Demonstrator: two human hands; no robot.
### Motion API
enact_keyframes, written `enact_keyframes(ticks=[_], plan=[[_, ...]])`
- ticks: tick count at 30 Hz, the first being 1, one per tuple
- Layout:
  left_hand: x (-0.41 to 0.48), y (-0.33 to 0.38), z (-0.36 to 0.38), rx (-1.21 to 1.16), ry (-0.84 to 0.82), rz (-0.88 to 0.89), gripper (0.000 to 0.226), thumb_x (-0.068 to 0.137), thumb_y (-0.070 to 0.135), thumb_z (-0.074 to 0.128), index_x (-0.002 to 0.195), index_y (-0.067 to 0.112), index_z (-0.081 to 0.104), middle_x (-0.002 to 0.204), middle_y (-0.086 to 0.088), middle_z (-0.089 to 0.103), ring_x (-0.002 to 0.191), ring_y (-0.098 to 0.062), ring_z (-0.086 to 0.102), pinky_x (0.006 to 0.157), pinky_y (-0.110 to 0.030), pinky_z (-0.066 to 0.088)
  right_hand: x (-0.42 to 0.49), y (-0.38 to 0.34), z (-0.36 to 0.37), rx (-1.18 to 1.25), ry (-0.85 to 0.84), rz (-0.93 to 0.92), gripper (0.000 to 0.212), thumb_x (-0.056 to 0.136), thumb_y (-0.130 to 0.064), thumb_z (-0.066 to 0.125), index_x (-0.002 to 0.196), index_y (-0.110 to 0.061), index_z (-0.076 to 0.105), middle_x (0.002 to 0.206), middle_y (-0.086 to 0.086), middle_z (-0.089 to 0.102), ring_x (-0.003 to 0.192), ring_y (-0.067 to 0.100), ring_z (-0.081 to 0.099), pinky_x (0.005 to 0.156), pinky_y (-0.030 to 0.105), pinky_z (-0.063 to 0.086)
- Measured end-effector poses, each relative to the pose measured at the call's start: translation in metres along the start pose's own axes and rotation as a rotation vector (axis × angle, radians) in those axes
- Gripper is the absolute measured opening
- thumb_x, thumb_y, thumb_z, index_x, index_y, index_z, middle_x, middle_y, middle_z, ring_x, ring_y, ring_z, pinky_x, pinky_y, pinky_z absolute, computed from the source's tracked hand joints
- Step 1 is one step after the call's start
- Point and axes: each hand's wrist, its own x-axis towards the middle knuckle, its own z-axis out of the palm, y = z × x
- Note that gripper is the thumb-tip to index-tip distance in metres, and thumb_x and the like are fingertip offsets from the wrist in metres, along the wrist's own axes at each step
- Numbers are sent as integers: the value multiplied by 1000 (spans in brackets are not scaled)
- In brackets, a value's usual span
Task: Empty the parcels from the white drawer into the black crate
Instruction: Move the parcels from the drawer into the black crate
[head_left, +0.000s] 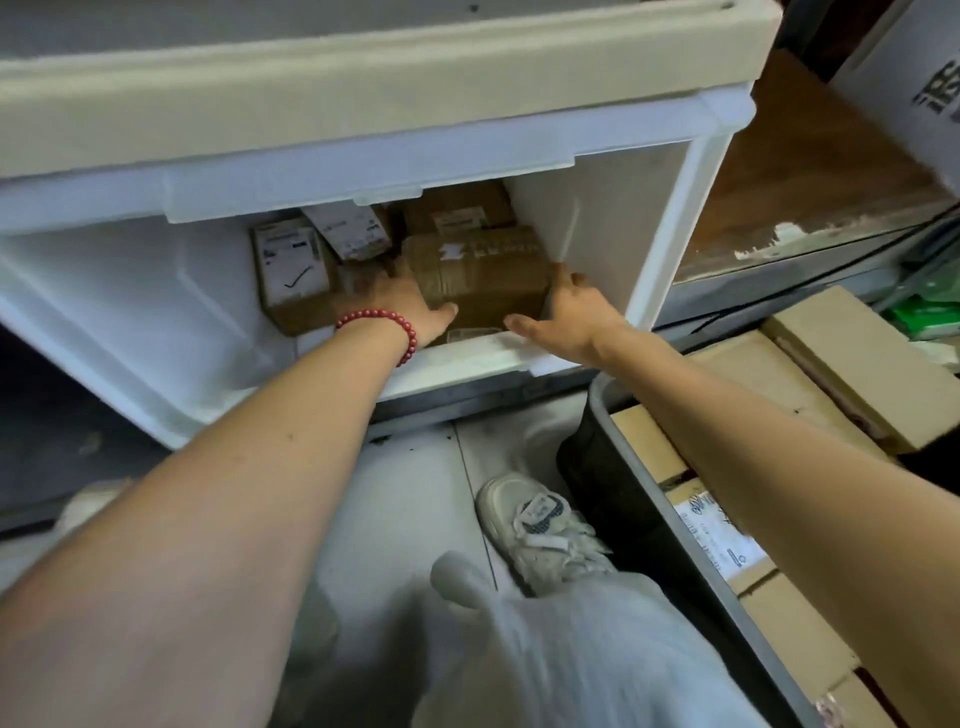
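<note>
The white drawer (156, 332) stands open in front of me with several cardboard parcels at its back right. A taped brown parcel (483, 270) sits nearest the front. My left hand (400, 301), with a red bead bracelet on the wrist, lies against that parcel's left side, thumb on its front. My right hand (571, 312) lies against its right side, between parcel and drawer wall. Both hands clasp the parcel from either side; the fingers are partly hidden behind it. The black crate (623, 499) stands on the floor at the right, holding several parcels.
Smaller labelled parcels (291, 265) lie behind and left of the taped one. Another white drawer (363, 93) sits just above the open one. A brown shelf (810, 171) is at the right. My white shoe (540, 525) stands on the floor beside the crate.
</note>
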Motion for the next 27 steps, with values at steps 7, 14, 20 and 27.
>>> enact_keyframes(ticks=[7,14,20,27], plan=[[35,11,8,-175,-114,-36,55,91,44,57,136,14,47,134,-11,51,119,-31,51,98,-41,45,52,0,20,99,-18,101,69,92,-41,60,144,-8,30,138,14,48,124,31,50,108,40,39],[34,28,11,-353,-209,-70,54,102,30,42,147,4,29,152,-17,29,138,-31,32,109,-36,29,59,-1,23,328,29,136,49,92,-32,63,135,-13,47,133,7,55,121,25,52,95,23,38],[23,26,-5,-487,-167,-69,55,100,31,46,146,5,30,151,-16,32,137,-30,33,108,-35,30,46,-2,12,469,38,102,49,94,-31,61,137,-13,45,120,-1,54,111,16,50,94,21,37],[-6,19,-29,-609,-79,-3,81,91,42,59,151,7,17,155,-11,26,141,-25,28,111,-32,27,32,-12,-1,701,181,92,72,79,-48,72,134,-11,44,122,2,61,112,18,59,97,30,48]])
